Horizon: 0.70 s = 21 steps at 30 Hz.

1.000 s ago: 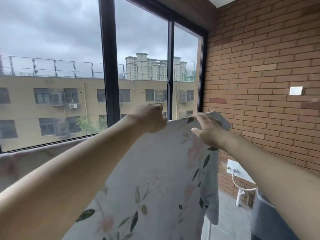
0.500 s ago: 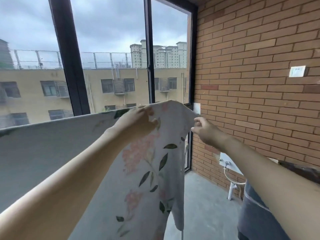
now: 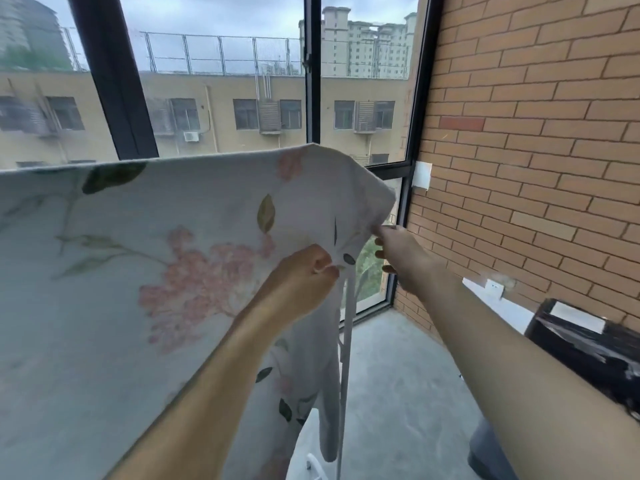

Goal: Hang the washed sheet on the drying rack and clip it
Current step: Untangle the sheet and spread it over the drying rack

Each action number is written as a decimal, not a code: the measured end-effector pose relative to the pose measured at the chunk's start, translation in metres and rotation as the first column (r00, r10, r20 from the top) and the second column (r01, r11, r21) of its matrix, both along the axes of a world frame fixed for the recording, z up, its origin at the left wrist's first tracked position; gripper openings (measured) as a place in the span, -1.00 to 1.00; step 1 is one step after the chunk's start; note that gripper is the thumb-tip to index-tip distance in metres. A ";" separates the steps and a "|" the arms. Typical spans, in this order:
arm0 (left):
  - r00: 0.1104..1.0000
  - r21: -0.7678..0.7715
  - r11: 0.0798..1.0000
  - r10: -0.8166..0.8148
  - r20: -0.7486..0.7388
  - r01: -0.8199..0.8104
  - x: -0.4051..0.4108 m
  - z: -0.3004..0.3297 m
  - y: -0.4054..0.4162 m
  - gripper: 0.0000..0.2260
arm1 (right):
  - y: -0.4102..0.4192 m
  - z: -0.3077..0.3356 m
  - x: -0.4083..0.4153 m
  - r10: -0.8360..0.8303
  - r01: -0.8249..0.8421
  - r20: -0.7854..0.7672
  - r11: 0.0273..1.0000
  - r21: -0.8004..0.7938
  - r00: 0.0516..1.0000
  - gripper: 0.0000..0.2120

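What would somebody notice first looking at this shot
A big floral sheet fills the left and centre, draped over a line, with both hands pinching its right edge: the left hand bunching the fabric, the right hand beside it. Behind stands a dark-framed window onto apartment blocks, and a brick wall rises on the right.

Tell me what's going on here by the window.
A person is hanging a floral sheet over a drying rack by the window. The sheet already lies draped across the top. The left hand is closed on the fabric near its right end, and the right hand pinches the edge just beside it. No clip is visible, so clipping looks not yet done.
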<state>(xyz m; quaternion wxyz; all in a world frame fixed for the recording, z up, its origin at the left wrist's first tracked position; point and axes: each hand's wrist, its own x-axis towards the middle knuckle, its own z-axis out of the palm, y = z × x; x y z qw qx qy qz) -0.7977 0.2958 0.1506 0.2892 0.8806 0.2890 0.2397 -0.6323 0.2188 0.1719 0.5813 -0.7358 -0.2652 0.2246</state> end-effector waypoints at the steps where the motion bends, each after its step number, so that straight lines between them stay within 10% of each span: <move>1: 1.000 -0.017 1.000 0.011 0.000 -0.011 0.013 -0.005 -0.001 -0.83 | 0.005 -0.002 0.010 0.012 -0.012 -0.024 1.000 0.011 1.000 -0.56; 7: 0.983 0.199 0.963 0.168 0.076 -0.180 0.079 -0.034 0.000 -0.83 | 0.031 -0.011 0.063 0.209 -0.209 0.020 0.965 0.156 0.978 -0.73; 11: 0.841 0.450 0.711 0.456 0.290 -0.541 0.111 -0.060 -0.008 -0.66 | 0.048 -0.019 0.089 0.400 -0.383 0.035 0.843 0.378 0.916 -0.80; 17: 0.625 0.436 0.491 0.740 0.247 -0.754 0.147 -0.081 -0.022 -0.28 | 0.054 0.009 0.093 0.683 -0.559 0.010 0.588 0.585 0.730 -0.81; 21: 0.540 0.331 0.442 0.778 0.321 -0.834 0.145 -0.093 -0.024 -0.50 | 0.057 0.028 0.087 0.749 -0.639 0.186 0.376 0.671 0.636 -0.72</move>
